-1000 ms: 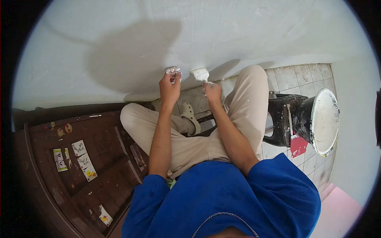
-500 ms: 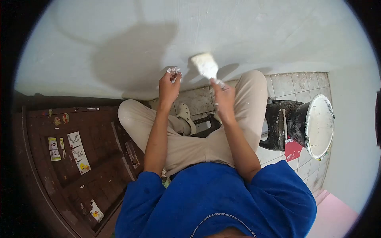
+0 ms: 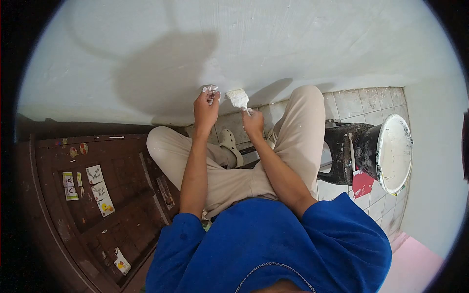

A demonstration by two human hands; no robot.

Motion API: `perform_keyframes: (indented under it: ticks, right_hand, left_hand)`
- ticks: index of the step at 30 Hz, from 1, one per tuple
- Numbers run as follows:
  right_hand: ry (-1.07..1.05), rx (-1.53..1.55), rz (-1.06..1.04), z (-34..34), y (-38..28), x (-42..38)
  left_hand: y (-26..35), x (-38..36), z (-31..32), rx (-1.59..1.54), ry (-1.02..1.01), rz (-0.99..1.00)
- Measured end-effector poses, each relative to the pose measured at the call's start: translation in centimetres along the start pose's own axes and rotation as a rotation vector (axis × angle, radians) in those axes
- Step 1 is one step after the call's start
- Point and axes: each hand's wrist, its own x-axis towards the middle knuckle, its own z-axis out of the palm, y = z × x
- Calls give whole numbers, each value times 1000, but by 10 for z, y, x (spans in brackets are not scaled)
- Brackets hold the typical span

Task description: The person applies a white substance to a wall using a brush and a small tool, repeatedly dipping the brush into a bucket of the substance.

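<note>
My right hand (image 3: 253, 123) is wrapped round the handle of a wide, flat paintbrush (image 3: 238, 99) coated in white. The bristles lie against or very close to the lower part of the pale wall (image 3: 293, 49), just above the floor; exact contact is hard to see. To the left of the brush, my left hand (image 3: 207, 108) is raised near the wall with its fingers curled in and smeared with white. Whether anything is inside those fingers cannot be made out.
At the right, a black bucket (image 3: 379, 155) of white paint stands tilted in view beside a black stool (image 3: 336, 154). A red flat piece (image 3: 362, 184) lies near a thin whitish stick (image 3: 351, 146). Left of my legs is a brown wooden panel (image 3: 132, 195) with stickers.
My right hand has brought the paintbrush down and left along the wall, closer to my left hand. The left hand has barely shifted.
</note>
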Motion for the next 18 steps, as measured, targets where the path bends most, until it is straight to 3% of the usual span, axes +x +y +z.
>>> perform_keyframes:
  ticks: [3,7,10,13,16,18]
  right_hand:
    - [-21,83,-91,-6,-16,-4]
    - [-41,184,-297,-47,-92,-35]
    - [-65,234,-310,-67,-115,-42]
    - [-80,30,-145,-56,-76,-42]
    - [-94,-114,172,-14,0,-22]
    - [-78,-112,39,4,10,-15]
  left_hand:
    - [-2,0,-3,10,23,15]
    - [2,-3,-8,-16,41,11]
    - [-2,-5,-11,-22,46,-4]
    - [-4,-1,-9,-14,63,16]
    - [-4,-1,-7,-16,74,32]
    - [-3,-1,-5,-6,57,36]
